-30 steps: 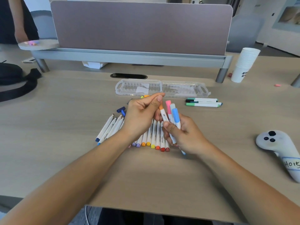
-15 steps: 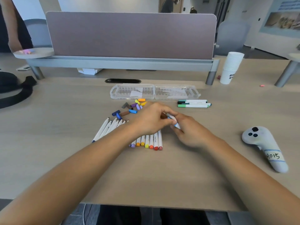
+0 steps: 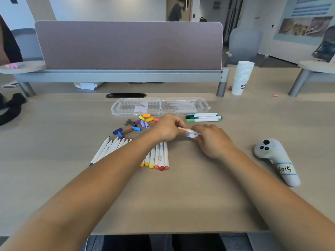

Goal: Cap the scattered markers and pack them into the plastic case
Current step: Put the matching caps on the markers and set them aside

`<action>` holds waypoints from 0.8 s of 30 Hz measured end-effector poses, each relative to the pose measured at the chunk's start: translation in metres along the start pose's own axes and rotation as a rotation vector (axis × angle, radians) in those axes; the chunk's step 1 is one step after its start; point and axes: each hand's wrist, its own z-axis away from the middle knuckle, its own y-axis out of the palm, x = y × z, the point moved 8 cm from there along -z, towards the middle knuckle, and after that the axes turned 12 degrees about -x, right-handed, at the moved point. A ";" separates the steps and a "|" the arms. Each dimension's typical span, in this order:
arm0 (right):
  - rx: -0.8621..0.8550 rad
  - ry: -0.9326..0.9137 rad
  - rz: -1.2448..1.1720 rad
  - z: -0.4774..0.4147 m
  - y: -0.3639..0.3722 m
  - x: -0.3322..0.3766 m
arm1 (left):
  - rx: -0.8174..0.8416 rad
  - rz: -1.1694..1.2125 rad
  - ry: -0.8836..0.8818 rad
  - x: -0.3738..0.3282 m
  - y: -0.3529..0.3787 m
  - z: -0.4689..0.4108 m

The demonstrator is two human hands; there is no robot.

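Both hands meet over the middle of the tabletop (image 3: 181,196), each grasping the same small bunch of markers. The left hand (image 3: 168,127) curls its fingers over one end of the held markers (image 3: 190,132), and the right hand (image 3: 213,140) wraps the other end, knuckles up. White barrels and a blue band show between the hands; how many markers are in the bunch is hidden. It sits low, and I cannot tell whether it touches the tabletop.

Beyond the hands the plastic case (image 3: 116,107) lies open and flat, both halves side by side. Just in front of it a scatter of loose caps (image 3: 137,123) lies in orange, yellow, purple, blue, brown and grey. Nearer, a row of uncapped markers (image 3: 159,156) lies side by side, partly under the left forearm. To the right of the case, three capped markers (image 3: 202,117) lie together, parallel to it.

A white controller (image 3: 275,160) with a handwritten label rests well to the right, and a stack of paper cups (image 3: 242,77) stands by the divider panel (image 3: 128,46).
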 end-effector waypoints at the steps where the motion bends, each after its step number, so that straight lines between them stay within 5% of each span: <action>1: 0.004 0.017 0.055 -0.005 0.004 -0.004 | 0.003 -0.022 -0.008 0.000 0.005 -0.006; 11: 0.118 0.094 0.259 -0.045 0.032 -0.052 | -0.069 -0.376 -0.026 -0.002 0.035 -0.058; 24: 0.002 0.182 0.090 -0.046 0.031 -0.067 | -0.144 -0.276 -0.091 0.004 0.046 -0.076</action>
